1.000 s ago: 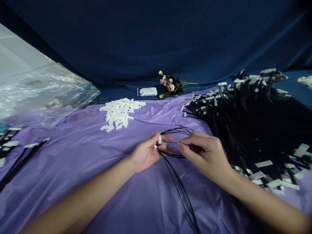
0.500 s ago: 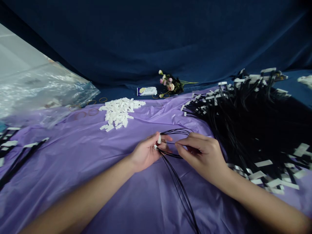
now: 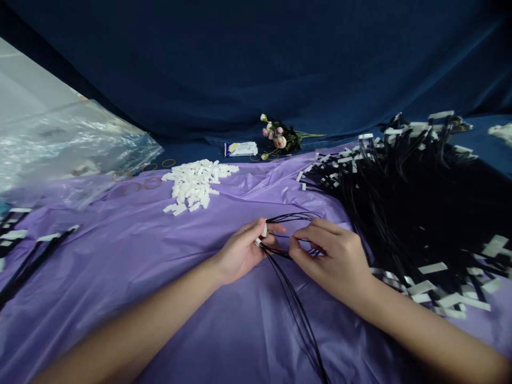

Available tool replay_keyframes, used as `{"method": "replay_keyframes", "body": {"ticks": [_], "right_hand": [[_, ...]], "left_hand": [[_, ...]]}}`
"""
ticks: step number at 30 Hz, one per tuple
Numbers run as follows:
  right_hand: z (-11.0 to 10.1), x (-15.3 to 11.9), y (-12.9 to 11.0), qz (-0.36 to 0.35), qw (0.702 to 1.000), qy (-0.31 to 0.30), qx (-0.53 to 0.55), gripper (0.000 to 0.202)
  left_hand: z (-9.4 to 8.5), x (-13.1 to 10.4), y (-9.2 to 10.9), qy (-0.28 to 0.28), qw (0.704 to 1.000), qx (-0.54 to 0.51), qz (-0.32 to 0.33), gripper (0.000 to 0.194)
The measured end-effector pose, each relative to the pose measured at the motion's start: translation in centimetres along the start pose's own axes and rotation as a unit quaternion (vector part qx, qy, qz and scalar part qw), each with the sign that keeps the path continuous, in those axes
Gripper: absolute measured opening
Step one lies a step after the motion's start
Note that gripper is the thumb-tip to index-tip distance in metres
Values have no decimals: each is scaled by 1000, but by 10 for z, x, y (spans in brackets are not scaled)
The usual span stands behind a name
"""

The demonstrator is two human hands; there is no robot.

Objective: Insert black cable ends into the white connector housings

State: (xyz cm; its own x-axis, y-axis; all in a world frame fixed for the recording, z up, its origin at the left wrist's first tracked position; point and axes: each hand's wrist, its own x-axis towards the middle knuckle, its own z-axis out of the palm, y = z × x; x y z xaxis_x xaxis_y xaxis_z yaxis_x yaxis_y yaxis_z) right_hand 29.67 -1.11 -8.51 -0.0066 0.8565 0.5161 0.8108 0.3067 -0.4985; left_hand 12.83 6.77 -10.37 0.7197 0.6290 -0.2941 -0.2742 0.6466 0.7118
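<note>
Between the thumb and fingers of my left hand is a white plastic connector. A second small white connector sits just below it, against the same hand. Thin black wires run from the connectors in a loop toward the right, and more hang down over the purple cloth. My right hand is closed in a pinch on a single black wire that stretches across from the left hand. The wire's end is hidden by the fingers.
A pile of white connectors lies behind my hands on the purple cloth. At right is a large heap of black wires with white ends. Wire bundles, a clear plastic bag, rubber bands, a wrapped packet and artificial flowers surround.
Both hands have shifted very slightly to the right with the connectors and wires. The right hand's pinch stays on the wire.
</note>
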Motion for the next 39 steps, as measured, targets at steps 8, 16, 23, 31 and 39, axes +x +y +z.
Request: {"method": "replay_keyframes", "body": {"ticks": [8, 16, 23, 31, 39], "right_hand": [[2, -3, 2, -55, 998, -16, -19, 13], [0, 4, -2, 55, 992, -47, 105, 14], [4, 8, -5, 99, 979, -57, 171, 14], [7, 8, -4, 99, 981, -46, 162, 13], [12, 7, -4, 102, 981, -35, 161, 13]], "left_hand": [[-2, 1, -1, -6, 1000, 4, -1, 35], [-1, 1, -3, -13, 1000, 15, 22, 34], [-2, 2, -5, -27, 999, 11, 27, 32], [0, 2, -4, -22, 999, -10, 23, 33], [0, 3, -5, -36, 998, -27, 35, 31]]}}
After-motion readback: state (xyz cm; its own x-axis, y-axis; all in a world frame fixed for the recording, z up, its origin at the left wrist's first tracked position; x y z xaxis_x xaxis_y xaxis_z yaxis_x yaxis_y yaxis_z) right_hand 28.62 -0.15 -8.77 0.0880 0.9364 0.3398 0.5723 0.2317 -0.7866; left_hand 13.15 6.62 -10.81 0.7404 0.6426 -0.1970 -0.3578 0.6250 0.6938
